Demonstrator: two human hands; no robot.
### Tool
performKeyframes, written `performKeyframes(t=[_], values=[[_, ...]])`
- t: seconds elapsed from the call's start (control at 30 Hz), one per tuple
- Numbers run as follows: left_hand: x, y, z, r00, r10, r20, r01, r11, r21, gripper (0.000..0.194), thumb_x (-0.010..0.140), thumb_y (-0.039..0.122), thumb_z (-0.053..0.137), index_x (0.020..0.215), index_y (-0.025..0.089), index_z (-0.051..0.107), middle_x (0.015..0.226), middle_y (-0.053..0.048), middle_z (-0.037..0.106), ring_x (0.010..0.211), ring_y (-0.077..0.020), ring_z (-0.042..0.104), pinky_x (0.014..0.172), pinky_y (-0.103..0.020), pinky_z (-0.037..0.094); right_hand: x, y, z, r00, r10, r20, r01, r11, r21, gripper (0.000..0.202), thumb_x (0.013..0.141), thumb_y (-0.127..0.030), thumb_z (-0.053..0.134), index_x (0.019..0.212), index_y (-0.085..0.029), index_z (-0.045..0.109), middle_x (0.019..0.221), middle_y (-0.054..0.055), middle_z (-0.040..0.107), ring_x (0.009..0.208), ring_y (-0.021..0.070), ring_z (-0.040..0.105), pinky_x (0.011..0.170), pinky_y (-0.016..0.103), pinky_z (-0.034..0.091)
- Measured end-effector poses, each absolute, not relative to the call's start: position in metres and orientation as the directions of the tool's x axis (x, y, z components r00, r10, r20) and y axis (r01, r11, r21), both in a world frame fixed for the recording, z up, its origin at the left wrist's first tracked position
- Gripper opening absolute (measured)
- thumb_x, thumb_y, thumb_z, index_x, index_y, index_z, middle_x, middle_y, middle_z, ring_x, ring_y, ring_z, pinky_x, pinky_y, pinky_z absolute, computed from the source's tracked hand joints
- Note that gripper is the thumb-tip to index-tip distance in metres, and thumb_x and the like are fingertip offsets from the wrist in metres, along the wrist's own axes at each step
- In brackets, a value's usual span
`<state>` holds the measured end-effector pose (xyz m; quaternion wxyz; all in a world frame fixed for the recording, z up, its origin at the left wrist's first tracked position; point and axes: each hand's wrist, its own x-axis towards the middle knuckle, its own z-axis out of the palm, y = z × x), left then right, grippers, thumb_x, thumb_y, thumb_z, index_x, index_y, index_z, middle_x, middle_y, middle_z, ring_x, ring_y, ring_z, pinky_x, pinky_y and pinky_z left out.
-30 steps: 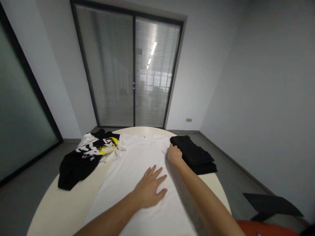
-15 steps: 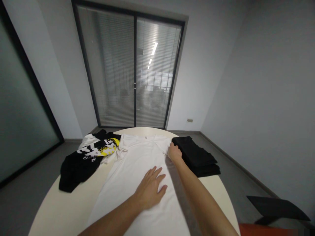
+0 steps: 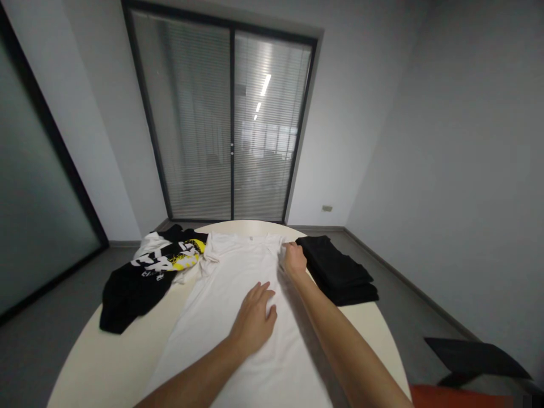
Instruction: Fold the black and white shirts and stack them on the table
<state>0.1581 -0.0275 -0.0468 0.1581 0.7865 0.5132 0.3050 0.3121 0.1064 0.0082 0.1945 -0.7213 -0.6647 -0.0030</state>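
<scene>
A white T-shirt [image 3: 229,283] lies spread on the round table, its collar at the far end. My left hand [image 3: 254,318] rests on the middle of the shirt, fingers apart and holding nothing. At the shirt's right sleeve, my right hand [image 3: 294,259] is closed on the white fabric; the fingertips are partly hidden. Just right of that hand sits a stack of folded black cloth [image 3: 338,269].
Crumpled black clothing with white and yellow print [image 3: 140,289] lies on the left of the cream table [image 3: 96,362]. A black chair part [image 3: 476,357] and something red [image 3: 450,396] are at the lower right.
My right hand has moved slightly left with the sleeve, which is now folded inward. My left hand has shifted a little left, with its fingers closer together.
</scene>
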Motion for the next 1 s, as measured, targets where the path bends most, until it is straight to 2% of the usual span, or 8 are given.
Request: performKeyframes(t=[0.17,0.3,0.4,0.53,0.67,0.8,0.87,1.0], values=[[0.157,-0.022,-0.054,0.193,0.916,0.351,0.720,-0.375,0.584,0.039,0.087,0.016,0.045,0.123,0.017,0.060,0.143,-0.010,0.055,0.141,-0.0253,0.041,0.120,-0.045,0.030,0.289,0.100,0.010,-0.092,0.961,0.262,0.967,0.149,-0.206,0.051,0.091,-0.001,0.038,0.132,-0.021,0.060,0.137,0.010,0.058,0.123,0.0243,0.049,0.087,0.028,0.048],[0.156,-0.022,-0.051,0.170,0.919,0.356,0.735,-0.359,0.576,0.040,0.081,0.013,0.046,0.119,0.017,0.060,0.125,-0.009,0.064,0.129,-0.0233,0.051,0.117,-0.041,0.033,0.277,0.097,0.003,-0.218,0.956,0.199,0.950,0.254,-0.182,0.057,0.088,-0.001,0.042,0.138,-0.024,0.053,0.138,0.007,0.058,0.123,0.0212,0.049,0.092,0.028,0.046],[0.156,-0.023,-0.047,0.177,0.928,0.328,0.754,-0.342,0.560,0.037,0.079,0.013,0.047,0.113,0.018,0.061,0.120,-0.008,0.065,0.127,-0.0237,0.052,0.116,-0.040,0.034,0.272,0.094,-0.003,-0.200,0.964,0.178,0.957,0.231,-0.176,0.053,0.087,-0.002,0.044,0.136,-0.021,0.054,0.133,0.010,0.060,0.121,0.0221,0.052,0.093,0.030,0.046],[0.156,-0.025,-0.046,0.190,0.938,0.291,0.777,-0.325,0.539,0.032,0.081,0.013,0.048,0.108,0.019,0.062,0.128,-0.008,0.063,0.137,-0.0263,0.043,0.119,-0.043,0.027,0.268,0.093,-0.003,-0.081,0.982,0.171,0.977,0.112,-0.181,0.034,0.089,-0.009,0.047,0.118,-0.014,0.063,0.121,0.017,0.064,0.113,0.0266,0.058,0.086,0.032,0.048],[0.156,-0.025,-0.046,0.187,0.945,0.268,0.775,-0.310,0.550,0.034,0.082,0.012,0.046,0.111,0.020,0.062,0.127,-0.008,0.064,0.138,-0.0263,0.042,0.119,-0.044,0.027,0.266,0.098,0.004,-0.014,0.986,0.167,0.978,0.049,-0.204,0.025,0.092,-0.016,0.049,0.112,-0.016,0.064,0.111,0.015,0.069,0.101,0.0243,0.065,0.081,0.031,0.048],[0.156,-0.025,-0.044,0.181,0.949,0.257,0.771,-0.299,0.562,0.034,0.082,0.010,0.046,0.113,0.019,0.060,0.120,-0.008,0.066,0.137,-0.0252,0.043,0.118,-0.043,0.028,0.265,0.108,0.006,-0.073,0.984,0.163,0.937,0.123,-0.327,0.030,0.094,-0.026,0.052,0.123,-0.022,0.058,0.113,0.009,0.071,0.101,0.0202,0.066,0.082,0.028,0.046],[0.156,-0.025,-0.043,0.173,0.950,0.260,0.771,-0.294,0.565,0.031,0.082,0.009,0.047,0.108,0.019,0.060,0.119,-0.008,0.066,0.137,-0.0248,0.044,0.118,-0.042,0.029,0.266,0.111,0.003,-0.141,0.982,0.129,0.911,0.180,-0.371,0.034,0.090,-0.029,0.061,0.123,-0.024,0.059,0.107,0.006,0.073,0.100,0.0187,0.067,0.082,0.026,0.046],[0.156,-0.024,-0.044,0.165,0.947,0.277,0.764,-0.300,0.571,0.028,0.081,0.008,0.047,0.104,0.019,0.059,0.113,-0.009,0.067,0.133,-0.0239,0.048,0.117,-0.039,0.030,0.270,0.112,-0.005,-0.174,0.980,0.096,0.910,0.197,-0.365,0.036,0.085,-0.031,0.066,0.120,-0.020,0.063,0.106,0.009,0.073,0.098,0.0225,0.068,0.082,0.029,0.047]])
